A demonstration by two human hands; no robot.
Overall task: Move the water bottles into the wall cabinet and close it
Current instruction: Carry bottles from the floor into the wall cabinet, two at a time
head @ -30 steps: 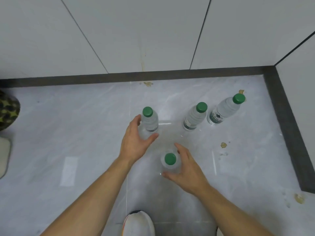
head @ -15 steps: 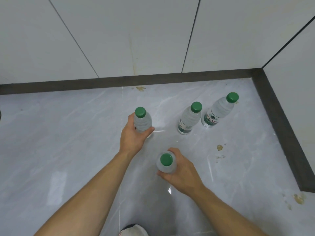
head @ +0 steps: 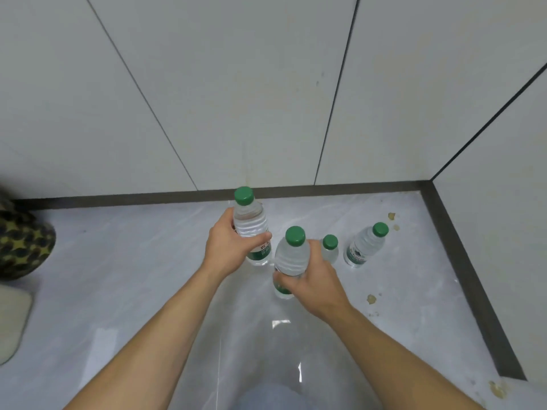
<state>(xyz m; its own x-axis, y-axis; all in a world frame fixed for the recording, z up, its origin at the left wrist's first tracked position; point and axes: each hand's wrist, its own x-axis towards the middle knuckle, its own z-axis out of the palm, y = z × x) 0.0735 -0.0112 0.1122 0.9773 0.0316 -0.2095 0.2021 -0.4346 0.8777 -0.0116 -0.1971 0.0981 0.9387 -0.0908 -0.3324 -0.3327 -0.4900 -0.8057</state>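
- Green-capped water bottles number four, and none has reached the wall cabinet; the cabinet itself is not in view, so I cannot tell whether its door is open.
- Left hand [head: 229,247] has its fingers wrapped round the middle of one bottle [head: 250,223], upright and, as I judge, lifted clear of the floor.
- Right hand [head: 310,279] has its fingers closed round a second bottle [head: 291,258], also upright and seemingly off the floor.
- Two bottles remain standing on the marble floor [head: 133,276]: a nearer one [head: 330,248], partly hidden just behind the right hand at about 1 o'clock from it, and a farther one [head: 365,244] at about 2 o'clock, near the room's corner.
- Judged progress: early. One pair is in hand; carrying it to the cabinet, a return for the other pair, and shutting the door are all left.
- White panelled wall [head: 236,99] rises at 12 o'clock, with a dark skirting strip [head: 325,189] along its foot.
- At 9 o'clock lies a camouflage-patterned object [head: 23,244], with a pale mat [head: 11,318] below it; both are well apart from the bottles.
- Small yellowish stains [head: 371,298] mark the floor at 3 o'clock.
- Nothing on the floor blocks the standing pair, though with both hands full any cabinet door would be awkward to work.
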